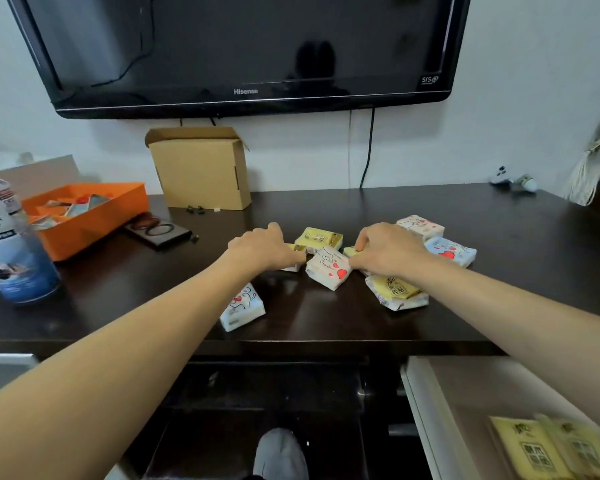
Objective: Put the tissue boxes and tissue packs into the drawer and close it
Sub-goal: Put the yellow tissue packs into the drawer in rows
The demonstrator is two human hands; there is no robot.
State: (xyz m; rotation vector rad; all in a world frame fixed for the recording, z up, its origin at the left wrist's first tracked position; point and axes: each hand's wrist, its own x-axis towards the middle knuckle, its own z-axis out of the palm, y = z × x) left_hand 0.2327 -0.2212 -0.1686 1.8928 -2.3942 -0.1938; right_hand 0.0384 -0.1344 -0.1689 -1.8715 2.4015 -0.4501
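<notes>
Several small tissue packs lie scattered on the dark desk top [326, 317]. My left hand [262, 245] rests over a pack [293, 266] that is mostly hidden under it, fingers curled on it. My right hand [387, 249] pinches a yellow pack [352, 251] at its edge. Between both hands lies a white pack with red hearts [328, 268]. A yellow pack [319, 239] sits behind it. Other packs lie at the near left [241, 308], near right [397, 292] and far right [451, 251]. The open white drawer [426, 410] at lower right holds yellow tissue packs [548, 448].
An orange tray [87, 213] and a water bottle [7, 244] stand at the left. A cardboard box [201, 168] stands at the back under the wall-mounted TV [243, 50]. A dark phone-like device [158, 232] lies near the tray. My foot [279, 455] shows below.
</notes>
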